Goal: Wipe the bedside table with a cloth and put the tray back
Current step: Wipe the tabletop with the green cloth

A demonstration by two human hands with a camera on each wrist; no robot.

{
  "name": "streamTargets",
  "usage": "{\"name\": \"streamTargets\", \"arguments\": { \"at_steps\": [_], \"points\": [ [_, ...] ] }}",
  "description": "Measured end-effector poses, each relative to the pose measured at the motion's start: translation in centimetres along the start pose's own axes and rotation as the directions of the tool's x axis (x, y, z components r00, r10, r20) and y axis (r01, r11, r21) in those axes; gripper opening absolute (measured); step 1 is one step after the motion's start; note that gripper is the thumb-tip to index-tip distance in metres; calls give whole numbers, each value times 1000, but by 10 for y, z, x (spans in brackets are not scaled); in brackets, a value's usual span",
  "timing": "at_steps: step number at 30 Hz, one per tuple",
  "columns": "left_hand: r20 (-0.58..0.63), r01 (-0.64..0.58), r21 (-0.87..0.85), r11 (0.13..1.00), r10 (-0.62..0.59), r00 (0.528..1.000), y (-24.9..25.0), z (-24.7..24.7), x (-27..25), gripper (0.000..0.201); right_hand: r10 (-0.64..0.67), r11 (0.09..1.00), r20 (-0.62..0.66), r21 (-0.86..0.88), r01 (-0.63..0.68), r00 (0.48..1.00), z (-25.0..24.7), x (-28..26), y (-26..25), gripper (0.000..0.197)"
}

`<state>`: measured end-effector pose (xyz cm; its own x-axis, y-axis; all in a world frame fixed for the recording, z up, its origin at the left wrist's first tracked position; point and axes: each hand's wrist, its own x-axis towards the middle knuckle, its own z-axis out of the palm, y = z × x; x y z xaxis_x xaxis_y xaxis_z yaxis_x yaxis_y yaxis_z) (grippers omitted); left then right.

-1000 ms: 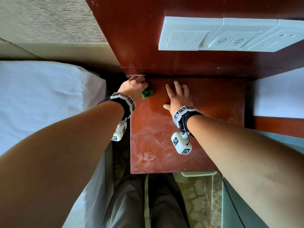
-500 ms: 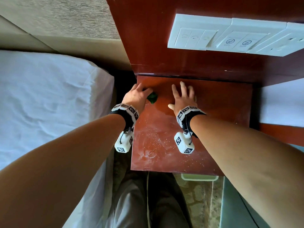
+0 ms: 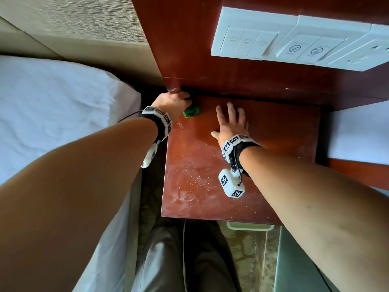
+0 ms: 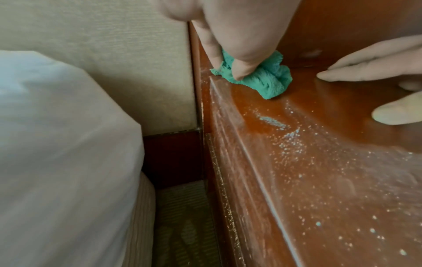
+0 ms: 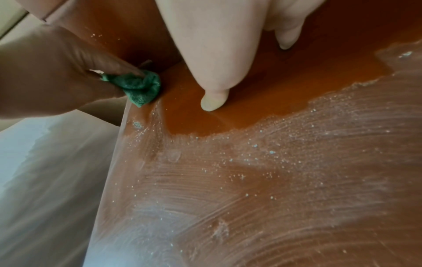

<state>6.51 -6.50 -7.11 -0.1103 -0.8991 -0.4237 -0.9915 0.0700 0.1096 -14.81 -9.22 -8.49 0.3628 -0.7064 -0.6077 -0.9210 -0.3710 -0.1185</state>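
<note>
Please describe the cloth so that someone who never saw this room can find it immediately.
Find the red-brown bedside table between the white bed and the wall panel with white switches. At its far left corner, the left hand grips a small bunched cloth. It is the only green thing there.

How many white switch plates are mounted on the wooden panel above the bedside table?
3, in a row: left plate, middle plate, right plate, which the frame edge cuts off; more may lie beyond.
</note>
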Motion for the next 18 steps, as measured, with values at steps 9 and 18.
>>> {"name": "streamTargets", "arguments": {
  "at_steps": [9,18],
  "points": [
    [-7,222,-210,952,-228,974,-14,10,-17,39,15,1000,54,-6,-15,998,-2,0,-1,79],
    [36,233,-312,921,-233,972,31,35,-65,28,7,1000,-7,-27,-7,1000,3,-1,0,79]
  ]
}}
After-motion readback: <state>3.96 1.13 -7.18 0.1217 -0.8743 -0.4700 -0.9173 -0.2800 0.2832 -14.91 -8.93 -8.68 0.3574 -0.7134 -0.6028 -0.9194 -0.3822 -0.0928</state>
